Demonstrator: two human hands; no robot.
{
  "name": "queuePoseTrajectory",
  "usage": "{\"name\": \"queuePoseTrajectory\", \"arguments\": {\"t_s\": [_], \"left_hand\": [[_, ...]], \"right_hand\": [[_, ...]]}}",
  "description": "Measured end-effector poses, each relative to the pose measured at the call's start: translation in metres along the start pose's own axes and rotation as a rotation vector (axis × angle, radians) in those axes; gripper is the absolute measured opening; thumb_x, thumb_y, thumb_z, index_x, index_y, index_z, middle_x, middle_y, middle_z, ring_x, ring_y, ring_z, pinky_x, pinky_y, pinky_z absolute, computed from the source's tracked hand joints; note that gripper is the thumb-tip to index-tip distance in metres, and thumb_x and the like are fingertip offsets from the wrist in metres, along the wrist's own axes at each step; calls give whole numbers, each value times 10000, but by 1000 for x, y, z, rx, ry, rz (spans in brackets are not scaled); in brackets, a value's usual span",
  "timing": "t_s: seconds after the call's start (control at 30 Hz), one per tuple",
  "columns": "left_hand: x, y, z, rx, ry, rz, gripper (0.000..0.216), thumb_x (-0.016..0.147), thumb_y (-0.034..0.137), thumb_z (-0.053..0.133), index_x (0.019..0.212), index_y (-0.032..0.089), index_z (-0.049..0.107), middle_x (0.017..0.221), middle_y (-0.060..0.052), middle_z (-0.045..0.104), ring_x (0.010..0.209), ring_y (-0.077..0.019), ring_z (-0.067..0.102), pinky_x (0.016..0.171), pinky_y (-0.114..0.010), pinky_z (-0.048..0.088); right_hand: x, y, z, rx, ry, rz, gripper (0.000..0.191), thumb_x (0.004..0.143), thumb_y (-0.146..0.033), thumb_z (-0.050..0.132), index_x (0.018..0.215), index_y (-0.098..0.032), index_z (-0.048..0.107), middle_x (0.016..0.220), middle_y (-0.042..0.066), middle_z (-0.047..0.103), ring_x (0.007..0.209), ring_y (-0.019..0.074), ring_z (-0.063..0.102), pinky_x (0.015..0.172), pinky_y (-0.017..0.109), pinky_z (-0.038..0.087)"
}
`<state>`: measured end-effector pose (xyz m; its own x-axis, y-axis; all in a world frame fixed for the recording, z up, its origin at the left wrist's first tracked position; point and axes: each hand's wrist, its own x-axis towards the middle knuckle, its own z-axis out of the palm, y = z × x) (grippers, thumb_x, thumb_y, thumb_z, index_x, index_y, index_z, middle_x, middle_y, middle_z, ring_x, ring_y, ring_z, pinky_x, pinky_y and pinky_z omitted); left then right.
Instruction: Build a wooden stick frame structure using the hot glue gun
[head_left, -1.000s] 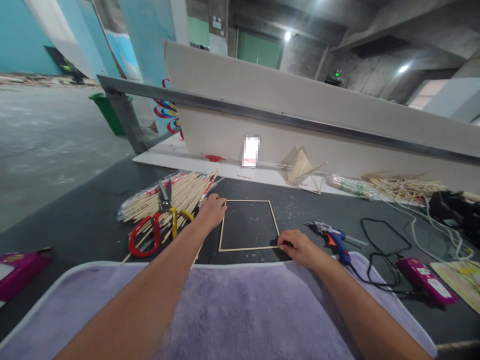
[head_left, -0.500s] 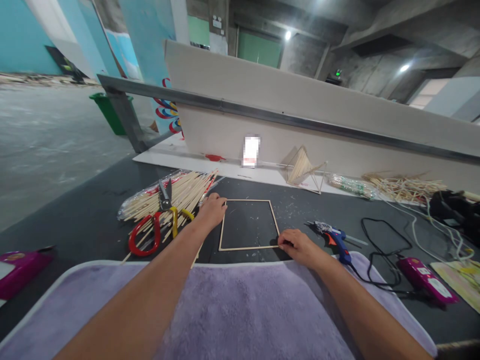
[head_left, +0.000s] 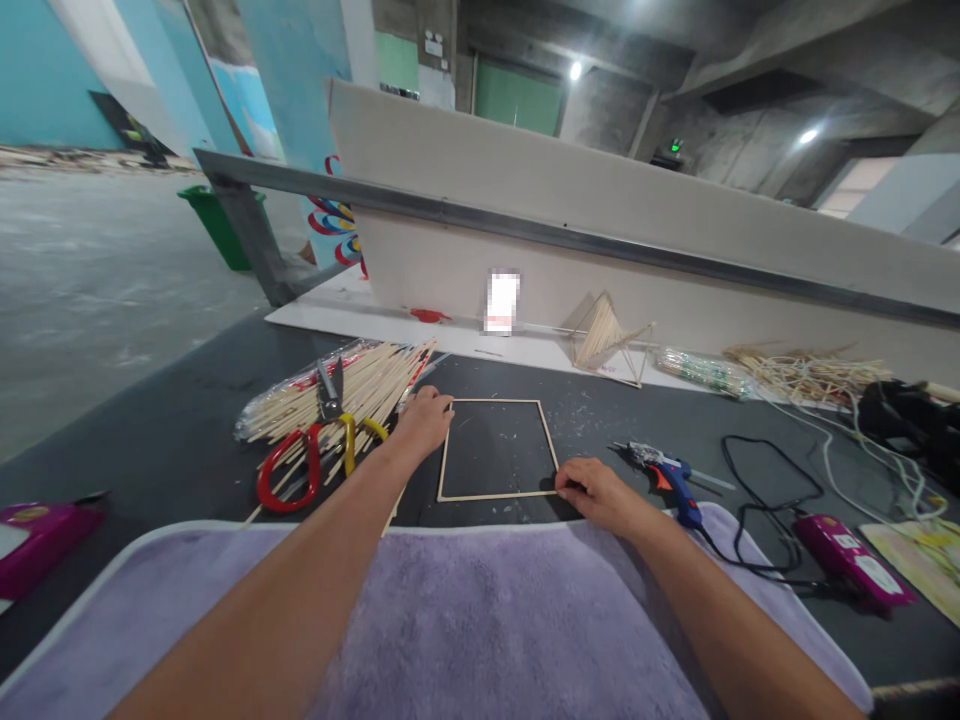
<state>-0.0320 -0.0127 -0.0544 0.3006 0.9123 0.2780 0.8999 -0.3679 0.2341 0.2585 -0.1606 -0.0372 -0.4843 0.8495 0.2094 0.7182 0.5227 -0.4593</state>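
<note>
A square frame of thin wooden sticks (head_left: 495, 496) lies flat on the dark table. My left hand (head_left: 426, 420) has its fingers closed at the frame's far left corner. At the near right corner, my right hand (head_left: 589, 487) pinches the frame with its fingertips. Left of the frame, scissors (head_left: 330, 400) with red and yellow handles rest on a pile of loose wooden sticks (head_left: 382, 375), partly in clear plastic. A blue glue gun (head_left: 675, 480) lies to the right of my right hand.
A purple cloth (head_left: 465, 610) covers the table's near edge. At the back stand a stick model (head_left: 604, 335) and a blurred bright rectangle (head_left: 502, 302). Black cable (head_left: 750, 540) and a magenta box (head_left: 855, 562) lie right; another magenta object (head_left: 45, 540) sits far left.
</note>
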Motion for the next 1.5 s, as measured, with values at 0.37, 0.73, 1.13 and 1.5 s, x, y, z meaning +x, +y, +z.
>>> {"name": "queuePoseTrajectory", "arguments": {"t_s": [0.37,0.73,1.13,1.5], "left_hand": [[1,0,0,10,-16,-5,308,811,308,450,1048,214,625,1050,-85,535,986,-214,495,900,-353,369],[1,-1,0,16,-12,-7,292,809,306,459,1035,221,622,1051,-69,530,972,-196,499,895,-339,380],[0,0,1,10,2,2,292,813,299,457,1035,214,626,1032,-78,540,969,-205,491,879,-344,373],[-2,3,-2,18,1,-1,298,820,289,445,1042,208,626,1045,-73,535,978,-196,492,897,-333,357]], "right_hand": [[0,-2,-1,-8,-4,-9,123,782,-85,496,757,-185,564,730,9,585,701,130,524,687,242,373],[0,-2,-1,8,4,-21,115,782,-79,502,754,-179,550,726,2,575,695,122,512,684,233,363],[-2,-2,-1,-20,8,-21,102,809,-101,496,772,-178,550,742,6,580,720,128,521,715,254,358],[-3,1,-2,28,3,-22,125,847,-131,467,803,-183,572,774,18,595,747,133,534,728,260,381]]}}
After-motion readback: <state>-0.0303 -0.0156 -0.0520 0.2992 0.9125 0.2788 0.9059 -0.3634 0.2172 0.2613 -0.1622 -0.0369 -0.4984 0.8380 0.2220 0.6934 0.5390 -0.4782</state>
